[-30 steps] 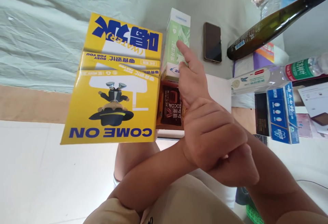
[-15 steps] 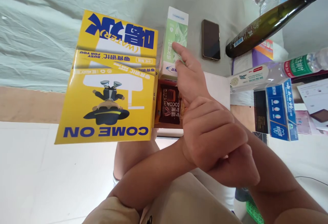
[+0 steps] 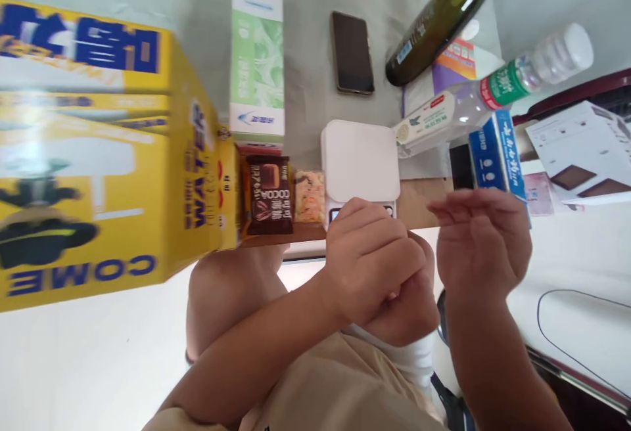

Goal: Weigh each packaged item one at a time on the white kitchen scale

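My left hand [image 3: 377, 270] is closed in a fist just in front of the white kitchen scale [image 3: 362, 160], hiding part of its display. Whatever its fingers may hold is hidden. My right hand [image 3: 486, 240] is raised to the right, fingers stretched and thumb apart, with nothing visible in it. It is nearest to a blue box [image 3: 497, 155], overlapping its lower part in view. Left of the scale lie a pale packaged snack [image 3: 309, 196] and a dark brown cocoa snack packet [image 3: 269, 196]. Beyond them lies a green-and-white carton [image 3: 257, 63].
A large yellow box [image 3: 192, 175] stands at the left. A black phone [image 3: 353, 52] lies behind the scale. To the right are a dark green glass bottle [image 3: 419, 43], a clear plastic bottle [image 3: 458, 112] and a white printed box [image 3: 586, 148]. The table's front edge [image 3: 424, 202] runs near my hands.
My right hand has drawn back from the green-and-white carton to the right, uncovering the scale and pale snack. My left hand stays closed. The view has shifted rightward.
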Action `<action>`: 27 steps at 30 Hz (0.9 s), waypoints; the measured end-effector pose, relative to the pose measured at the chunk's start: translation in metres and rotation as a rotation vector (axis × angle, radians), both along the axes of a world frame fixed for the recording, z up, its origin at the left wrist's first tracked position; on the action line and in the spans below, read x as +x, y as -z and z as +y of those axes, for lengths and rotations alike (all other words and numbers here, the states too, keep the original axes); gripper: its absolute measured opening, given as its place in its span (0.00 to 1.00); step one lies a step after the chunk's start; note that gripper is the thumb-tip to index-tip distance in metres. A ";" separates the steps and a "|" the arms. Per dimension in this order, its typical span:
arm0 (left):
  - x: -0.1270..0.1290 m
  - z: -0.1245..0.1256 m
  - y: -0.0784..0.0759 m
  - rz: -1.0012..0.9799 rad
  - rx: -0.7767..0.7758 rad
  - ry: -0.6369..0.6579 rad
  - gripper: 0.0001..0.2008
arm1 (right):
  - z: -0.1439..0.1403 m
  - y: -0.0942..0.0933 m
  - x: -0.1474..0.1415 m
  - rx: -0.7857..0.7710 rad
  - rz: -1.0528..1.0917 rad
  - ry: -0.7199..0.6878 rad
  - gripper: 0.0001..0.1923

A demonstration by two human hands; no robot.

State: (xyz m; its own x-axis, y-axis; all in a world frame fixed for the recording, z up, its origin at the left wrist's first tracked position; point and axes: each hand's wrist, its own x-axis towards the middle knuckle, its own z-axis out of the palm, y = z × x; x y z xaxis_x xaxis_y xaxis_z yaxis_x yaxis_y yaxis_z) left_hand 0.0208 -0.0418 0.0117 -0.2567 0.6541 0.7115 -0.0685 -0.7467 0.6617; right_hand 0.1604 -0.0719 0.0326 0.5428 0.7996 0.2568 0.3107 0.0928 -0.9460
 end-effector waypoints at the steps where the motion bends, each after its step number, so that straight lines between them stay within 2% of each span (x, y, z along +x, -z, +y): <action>1: 0.008 -0.005 0.002 0.018 0.000 0.052 0.09 | -0.015 0.006 0.020 -0.009 -0.016 0.104 0.08; 4: 0.031 -0.019 0.009 0.100 0.043 0.224 0.10 | -0.050 0.024 0.076 0.009 -0.109 0.388 0.08; 7: 0.055 -0.025 0.012 0.237 -0.015 0.354 0.10 | -0.071 0.037 0.121 -0.013 -0.183 0.539 0.13; 11: 0.086 -0.023 0.008 0.359 -0.110 0.450 0.11 | -0.073 0.048 0.161 -0.173 -0.197 0.533 0.30; 13: 0.098 -0.021 0.006 0.385 -0.094 0.455 0.11 | -0.066 0.052 0.172 -0.231 -0.197 0.491 0.39; 16: 0.111 -0.019 0.007 0.417 -0.099 0.447 0.12 | -0.052 0.054 0.180 -0.257 -0.221 0.417 0.46; 18: 0.116 -0.018 0.011 0.437 -0.108 0.448 0.13 | -0.044 0.056 0.182 -0.245 -0.239 0.384 0.46; 21: 0.119 -0.018 0.016 0.453 -0.098 0.443 0.13 | -0.037 0.059 0.184 -0.237 -0.296 0.376 0.38; 24: 0.117 -0.018 0.019 0.472 -0.093 0.426 0.13 | -0.036 0.061 0.186 -0.226 -0.382 0.403 0.30; 27: 0.111 -0.018 0.018 0.494 -0.105 0.405 0.13 | -0.041 0.062 0.188 -0.165 -0.429 0.446 0.28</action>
State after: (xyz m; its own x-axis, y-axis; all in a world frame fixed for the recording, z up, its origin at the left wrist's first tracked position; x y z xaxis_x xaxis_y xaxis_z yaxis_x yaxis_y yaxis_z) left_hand 0.1319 -0.0596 -0.0062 0.3660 0.7032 0.6095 0.0004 -0.6551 0.7555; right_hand 0.3481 -0.1128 -0.0290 0.7092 0.5680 0.4175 0.6396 -0.2695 -0.7199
